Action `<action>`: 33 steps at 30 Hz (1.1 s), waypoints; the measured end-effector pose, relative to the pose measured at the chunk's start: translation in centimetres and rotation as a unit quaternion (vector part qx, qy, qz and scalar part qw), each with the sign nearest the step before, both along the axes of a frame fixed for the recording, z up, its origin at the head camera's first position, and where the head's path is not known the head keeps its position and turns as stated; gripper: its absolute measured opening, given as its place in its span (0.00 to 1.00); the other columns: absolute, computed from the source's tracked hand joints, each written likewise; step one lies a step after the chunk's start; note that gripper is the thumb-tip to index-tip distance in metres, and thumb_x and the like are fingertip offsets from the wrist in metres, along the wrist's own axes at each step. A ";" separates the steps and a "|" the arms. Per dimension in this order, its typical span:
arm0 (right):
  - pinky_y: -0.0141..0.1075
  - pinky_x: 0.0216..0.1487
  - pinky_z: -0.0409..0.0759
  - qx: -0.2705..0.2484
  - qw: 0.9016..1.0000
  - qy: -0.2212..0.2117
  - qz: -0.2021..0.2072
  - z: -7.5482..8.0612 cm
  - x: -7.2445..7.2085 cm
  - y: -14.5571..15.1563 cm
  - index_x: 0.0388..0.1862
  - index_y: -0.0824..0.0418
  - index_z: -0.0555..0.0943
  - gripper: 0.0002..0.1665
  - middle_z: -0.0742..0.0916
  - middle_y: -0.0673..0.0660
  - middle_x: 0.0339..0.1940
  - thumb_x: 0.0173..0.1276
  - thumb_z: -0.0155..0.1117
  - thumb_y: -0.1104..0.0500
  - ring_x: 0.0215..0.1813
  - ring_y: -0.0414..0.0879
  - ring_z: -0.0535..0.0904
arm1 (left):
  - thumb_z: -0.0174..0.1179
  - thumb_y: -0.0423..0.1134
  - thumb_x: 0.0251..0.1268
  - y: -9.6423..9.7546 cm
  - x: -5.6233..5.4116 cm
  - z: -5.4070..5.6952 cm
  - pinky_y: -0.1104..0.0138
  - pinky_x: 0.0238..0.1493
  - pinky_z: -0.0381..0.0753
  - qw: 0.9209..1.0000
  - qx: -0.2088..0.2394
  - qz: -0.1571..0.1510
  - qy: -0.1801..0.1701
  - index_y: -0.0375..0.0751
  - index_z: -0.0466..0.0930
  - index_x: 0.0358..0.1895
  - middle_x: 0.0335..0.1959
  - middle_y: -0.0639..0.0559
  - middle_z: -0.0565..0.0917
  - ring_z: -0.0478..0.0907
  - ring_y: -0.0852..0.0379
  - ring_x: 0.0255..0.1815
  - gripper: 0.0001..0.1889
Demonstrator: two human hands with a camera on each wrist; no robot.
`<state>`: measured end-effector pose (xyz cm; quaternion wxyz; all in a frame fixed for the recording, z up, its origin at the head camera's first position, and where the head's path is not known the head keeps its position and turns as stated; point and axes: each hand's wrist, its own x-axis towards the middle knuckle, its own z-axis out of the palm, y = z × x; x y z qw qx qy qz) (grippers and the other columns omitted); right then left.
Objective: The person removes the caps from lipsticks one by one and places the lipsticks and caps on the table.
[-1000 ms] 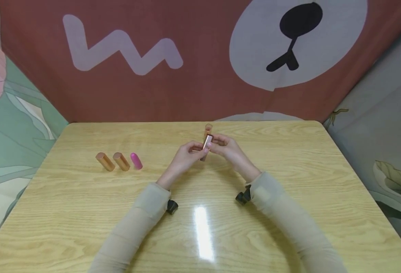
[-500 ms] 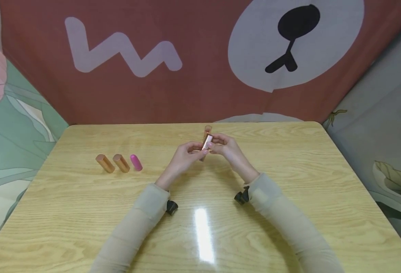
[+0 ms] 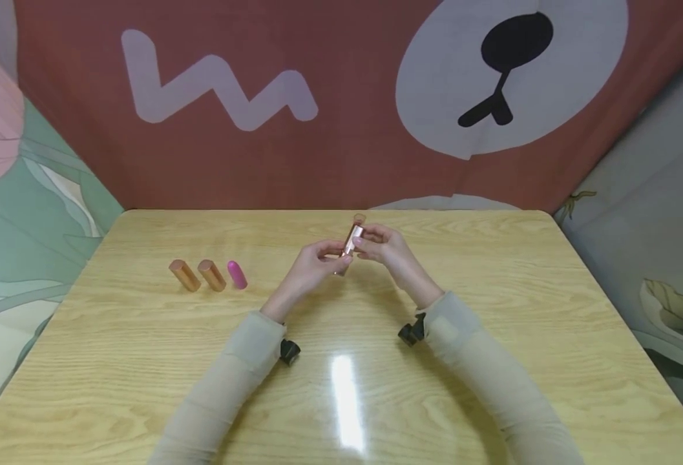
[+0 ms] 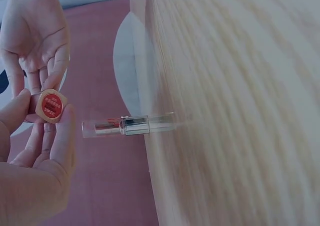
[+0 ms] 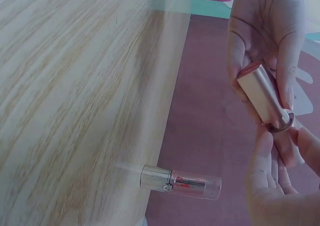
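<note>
Both hands hold one rose-gold lipstick tube [image 3: 353, 240] between them over the table's far middle. My left hand [image 3: 316, 261] pinches its lower end; in the left wrist view a red round label [image 4: 51, 106] shows on that end. The fingers of my right hand [image 3: 390, 252] grip the other end. Seen from the right wrist, a narrow ring-like step lies between the wide rose-gold part and the pinkish part [image 5: 290, 150] in my right fingers. A clear-capped lipstick [image 5: 182, 182] stands on the table just behind the hands; in the head view they partly hide it.
Two copper-coloured tubes [image 3: 185, 276] and a pink bullet-shaped tube [image 3: 238, 275] stand in a row left of my hands. The wooden table [image 3: 492, 323] ends at a red printed cloth [image 3: 347, 161] behind. A black wrist camera [image 3: 290, 352] sits under each sleeve.
More of the rose-gold lipstick shows between my hands, and my right fingers have shifted slightly toward the far edge. The whole head view has moved a little. The standing tubes stay put.
</note>
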<state>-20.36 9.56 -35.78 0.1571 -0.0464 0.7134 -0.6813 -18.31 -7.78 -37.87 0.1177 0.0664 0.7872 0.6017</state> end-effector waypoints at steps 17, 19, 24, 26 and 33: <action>0.44 0.66 0.74 0.015 0.999 0.009 -0.041 0.2 -0.9 1.6 0.64 0.69 0.68 0.27 0.78 0.52 0.48 0.69 0.59 0.60 0.45 0.35 0.77 | 0.60 0.38 0.66 -1.0 -0.2 0.0 0.55 0.54 0.81 0.999 -0.030 -0.013 -0.020 0.38 0.71 0.62 0.57 0.41 0.78 0.80 0.44 0.54 0.22; 0.47 0.67 0.73 0.023 0.999 0.014 -0.042 0.3 -1.1 2.1 0.64 0.69 0.68 0.27 0.78 0.51 0.47 0.69 0.59 0.60 0.44 0.35 0.77 | 0.60 0.38 0.66 -1.2 -0.4 0.1 0.54 0.55 0.80 0.999 -0.038 -0.006 -0.017 0.38 0.70 0.63 0.57 0.40 0.78 0.78 0.43 0.56 0.23; 0.44 0.63 0.76 0.054 0.996 0.037 -0.056 0.5 -1.6 3.2 0.64 0.69 0.68 0.28 0.78 0.52 0.48 0.68 0.60 0.61 0.42 0.33 0.77 | 0.61 0.38 0.65 -1.7 -0.8 0.4 0.58 0.53 0.79 0.998 -0.058 0.011 -0.014 0.37 0.69 0.63 0.57 0.40 0.78 0.76 0.44 0.59 0.25; 0.41 0.58 0.80 0.068 0.994 0.053 -0.062 0.4 -1.8 3.6 0.63 0.68 0.69 0.27 0.78 0.52 0.47 0.67 0.61 0.62 0.40 0.33 0.78 | 0.61 0.37 0.64 -1.9 -1.0 0.5 0.59 0.52 0.79 0.998 -0.057 0.016 -0.018 0.38 0.68 0.63 0.57 0.40 0.78 0.75 0.45 0.60 0.25; 0.25 0.40 0.81 0.114 0.987 0.098 -0.062 0.2 -2.4 5.3 0.61 0.68 0.70 0.25 0.80 0.57 0.47 0.67 0.61 0.63 0.33 0.32 0.80 | 0.61 0.36 0.64 -2.4 -1.6 0.6 0.65 0.48 0.81 0.998 -0.036 0.032 -0.032 0.35 0.68 0.63 0.57 0.38 0.76 0.77 0.44 0.57 0.25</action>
